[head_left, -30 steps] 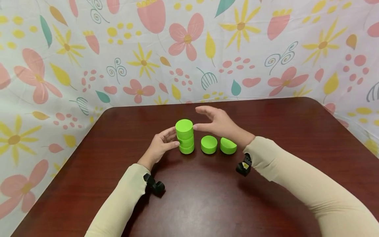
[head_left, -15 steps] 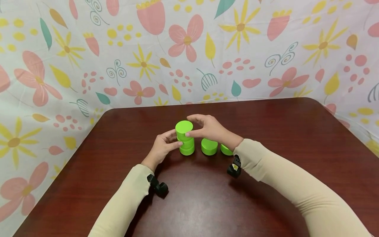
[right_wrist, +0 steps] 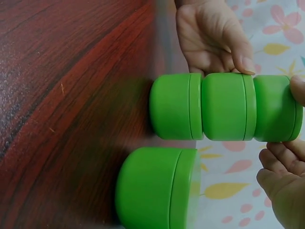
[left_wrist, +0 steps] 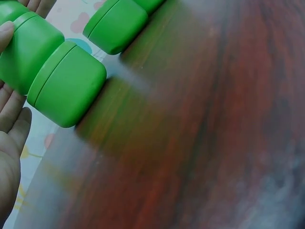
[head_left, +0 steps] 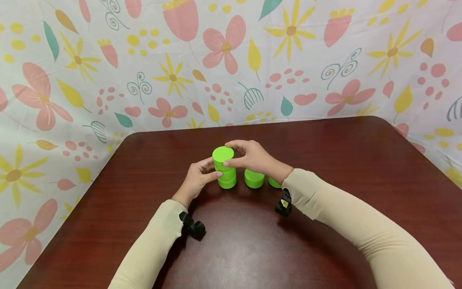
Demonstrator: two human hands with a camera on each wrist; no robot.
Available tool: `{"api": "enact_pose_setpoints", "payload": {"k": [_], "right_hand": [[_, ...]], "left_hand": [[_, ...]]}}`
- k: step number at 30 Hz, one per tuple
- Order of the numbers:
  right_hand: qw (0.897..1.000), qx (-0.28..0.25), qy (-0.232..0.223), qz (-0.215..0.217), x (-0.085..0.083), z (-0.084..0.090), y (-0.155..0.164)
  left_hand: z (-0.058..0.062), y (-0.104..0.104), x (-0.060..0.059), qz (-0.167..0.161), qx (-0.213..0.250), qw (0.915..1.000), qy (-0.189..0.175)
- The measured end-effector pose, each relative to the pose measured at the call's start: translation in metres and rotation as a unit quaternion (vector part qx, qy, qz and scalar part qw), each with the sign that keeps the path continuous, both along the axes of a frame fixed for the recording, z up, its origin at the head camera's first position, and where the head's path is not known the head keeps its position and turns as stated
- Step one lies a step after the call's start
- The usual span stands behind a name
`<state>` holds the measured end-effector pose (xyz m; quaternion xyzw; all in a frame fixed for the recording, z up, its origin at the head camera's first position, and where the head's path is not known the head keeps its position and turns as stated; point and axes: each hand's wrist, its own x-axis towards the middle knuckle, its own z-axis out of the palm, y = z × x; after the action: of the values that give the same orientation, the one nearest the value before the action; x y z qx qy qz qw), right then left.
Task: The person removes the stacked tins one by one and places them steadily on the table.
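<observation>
Stack at risk: your right hand pinches the top tub, left hand curls round the middle tub; uneven pressure could topple them.

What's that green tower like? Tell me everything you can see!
The green tower is three round, smooth, plastic-looking jars stacked fairly straight up on the brown table, with another jar standing apart from it on the right. Each tower jar has a rounded bottom and a lid-like rim. The left hand holds the middle jar; the right hand pinches the top jar.
</observation>
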<state>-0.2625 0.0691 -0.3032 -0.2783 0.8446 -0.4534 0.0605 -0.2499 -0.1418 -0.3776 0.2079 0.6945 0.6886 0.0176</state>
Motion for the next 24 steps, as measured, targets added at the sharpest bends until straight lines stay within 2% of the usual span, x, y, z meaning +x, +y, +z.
{"api": "enact_pose_setpoints", "payload": {"k": [15, 24], "right_hand": [[1.000, -0.014, -0.014, -0.009, -0.0021, -0.0007, -0.0011], [0.998, -0.040, -0.043, -0.026, -0.0019, 0.0055, 0.0043]], "left_hand": [[0.0012, -0.0018, -0.0036, -0.001, -0.022, 0.9998, 0.003], [0.0015, -0.0034, -0.0042, -0.002, -0.028, 0.9996, 0.000]]}}
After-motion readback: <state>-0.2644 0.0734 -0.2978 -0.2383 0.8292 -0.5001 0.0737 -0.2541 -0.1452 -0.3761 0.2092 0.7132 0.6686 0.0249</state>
